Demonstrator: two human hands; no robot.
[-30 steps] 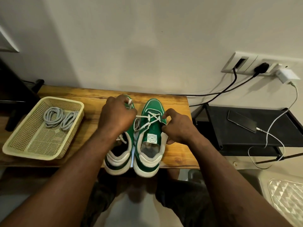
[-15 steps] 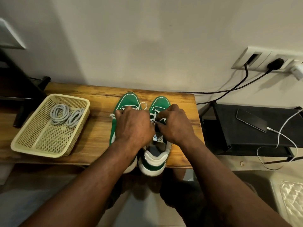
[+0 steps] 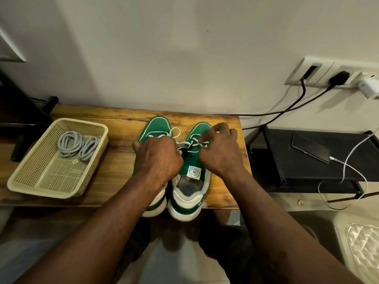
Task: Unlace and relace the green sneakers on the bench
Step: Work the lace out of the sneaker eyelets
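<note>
I see the fingers (image 3: 218, 130) of the right hand (image 3: 222, 154) bent in close, pinching the white lace (image 3: 184, 143) above the eyelets of the right green sneaker (image 3: 200, 128). The left hand (image 3: 158, 158) is curled tight; the same lace runs into its grip, fingertips hidden. It covers the middle of the left green sneaker (image 3: 156, 126). Both white-soled shoes stand touching, heels over the near edge of the wooden tabletop (image 3: 114, 124). Well to the left sits a cream perforated plastic basket (image 3: 15, 182) holding grey coiled laces (image 3: 69, 143).
</note>
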